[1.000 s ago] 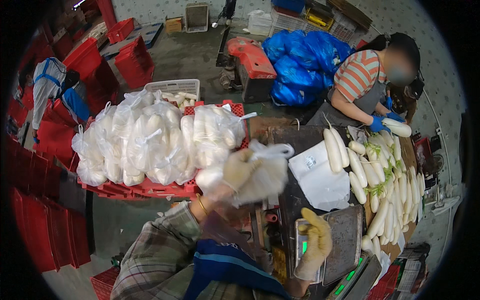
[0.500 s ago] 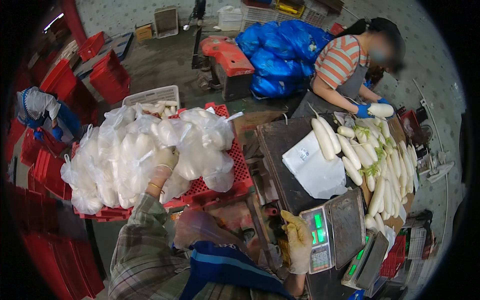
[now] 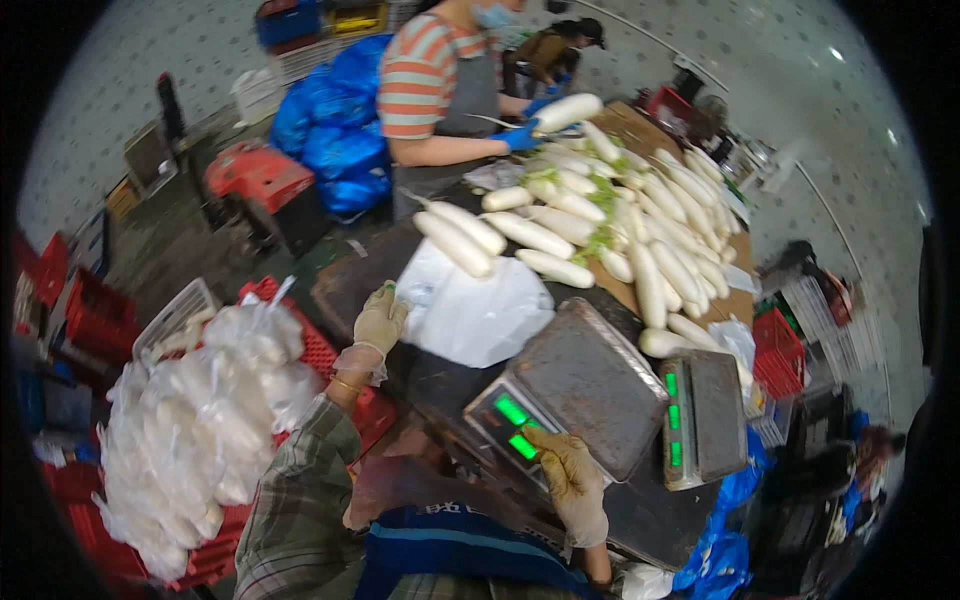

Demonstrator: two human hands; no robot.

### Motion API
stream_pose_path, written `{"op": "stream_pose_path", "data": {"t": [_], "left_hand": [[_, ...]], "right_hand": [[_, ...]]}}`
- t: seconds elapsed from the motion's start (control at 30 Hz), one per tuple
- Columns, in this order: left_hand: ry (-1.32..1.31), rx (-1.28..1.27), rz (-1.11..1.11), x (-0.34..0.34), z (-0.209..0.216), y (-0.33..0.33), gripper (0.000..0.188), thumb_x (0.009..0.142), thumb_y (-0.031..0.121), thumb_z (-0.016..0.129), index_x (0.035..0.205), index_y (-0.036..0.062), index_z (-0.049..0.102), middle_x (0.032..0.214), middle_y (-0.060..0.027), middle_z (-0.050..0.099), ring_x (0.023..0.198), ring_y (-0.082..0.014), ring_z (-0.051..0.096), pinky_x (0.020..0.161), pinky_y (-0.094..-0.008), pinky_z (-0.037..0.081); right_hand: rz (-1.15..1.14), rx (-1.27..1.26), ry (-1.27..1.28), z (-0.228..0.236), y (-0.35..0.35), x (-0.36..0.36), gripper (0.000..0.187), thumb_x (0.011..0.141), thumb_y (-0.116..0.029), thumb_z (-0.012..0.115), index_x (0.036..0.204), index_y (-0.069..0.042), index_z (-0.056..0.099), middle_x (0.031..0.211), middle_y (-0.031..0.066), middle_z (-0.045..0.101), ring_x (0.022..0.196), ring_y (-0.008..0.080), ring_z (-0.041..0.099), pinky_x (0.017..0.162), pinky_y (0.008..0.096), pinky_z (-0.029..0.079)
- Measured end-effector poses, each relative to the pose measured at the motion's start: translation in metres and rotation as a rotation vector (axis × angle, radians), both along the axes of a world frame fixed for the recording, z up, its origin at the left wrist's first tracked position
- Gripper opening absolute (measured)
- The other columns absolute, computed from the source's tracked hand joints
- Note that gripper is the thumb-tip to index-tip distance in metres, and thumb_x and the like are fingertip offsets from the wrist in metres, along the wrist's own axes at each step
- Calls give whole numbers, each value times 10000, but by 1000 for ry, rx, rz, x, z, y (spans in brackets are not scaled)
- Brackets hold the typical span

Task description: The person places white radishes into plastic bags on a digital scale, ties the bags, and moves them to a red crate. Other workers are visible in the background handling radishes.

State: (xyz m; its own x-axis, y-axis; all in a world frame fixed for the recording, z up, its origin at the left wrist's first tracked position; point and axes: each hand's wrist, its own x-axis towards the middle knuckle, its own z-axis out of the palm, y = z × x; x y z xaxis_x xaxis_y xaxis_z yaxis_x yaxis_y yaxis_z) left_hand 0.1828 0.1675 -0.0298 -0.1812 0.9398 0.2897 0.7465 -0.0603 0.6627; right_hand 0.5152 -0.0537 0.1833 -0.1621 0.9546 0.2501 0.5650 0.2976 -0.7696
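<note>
My left hand (image 3: 378, 325), in a pale glove, is at the table's near left edge with its fingers stretched out. It holds nothing and is close to a stack of white plastic bags (image 3: 465, 315). Two white radishes (image 3: 450, 245) lie on the far part of that stack. My right hand (image 3: 570, 485), in a yellowed glove, is over the near edge of a digital scale (image 3: 590, 390) with green lit displays. Its fingers are curled in, with nothing visible in them. Part of the scale's keypad is hidden under this hand.
A radish pile (image 3: 670, 230) covers the table's far right, beside a second scale (image 3: 705, 415). Across the table, a person in blue gloves (image 3: 520, 135) holds a radish. Bagged radishes (image 3: 200, 420) fill red crates (image 3: 375, 415) at left. Blue sacks (image 3: 340, 150) stand behind.
My view has turned right toward the table. My left hand has left the bagged radishes and come to the white bags. My right hand has moved over the scale's near edge.
</note>
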Motion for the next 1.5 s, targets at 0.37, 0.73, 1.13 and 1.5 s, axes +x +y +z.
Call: {"op": "stream_pose_path", "data": {"t": [0.37, 0.73, 1.13, 1.5], "left_hand": [[448, -15, 247, 94, -57, 79, 303, 822, 263, 697, 1023, 37, 711, 1164, -161, 650, 1198, -331, 555, 1081, -510, 343], [-861, 58, -49, 112, 112, 99, 279, 772, 217, 835, 868, -3, 693, 877, -140, 701, 821, -190, 627, 775, -322, 495], [18, 3, 74, 64, -7, 62, 256, 862, 231, 734, 997, 13, 731, 934, -103, 702, 843, -247, 655, 749, -358, 516], [-217, 302, -1185, 205, 192, -10, 264, 868, 148, 746, 1093, 15, 709, 1202, -160, 698, 1181, -365, 631, 1038, -435, 487]], "right_hand": [[-417, -108, 43, -18, -25, 135, 225, 999, -71, 596, 1174, -1, 719, 1052, 117, 722, 936, 218, 671, 851, 321, 530], [-149, -182, 183, -1, 62, 89, 256, 996, -61, 560, 1182, -23, 731, 1123, 117, 740, 986, 188, 662, 905, 303, 512], [67, -354, 385, -16, 101, 36, 291, 1018, -36, 530, 1261, -16, 690, 1209, 106, 693, 1055, 155, 638, 921, 277, 512], [-92, -446, 1207, -42, 145, 30, 506, 1018, -299, 626, 1405, 1, 498, 1221, 89, 635, 1117, 210, 612, 974, 356, 517]]}}
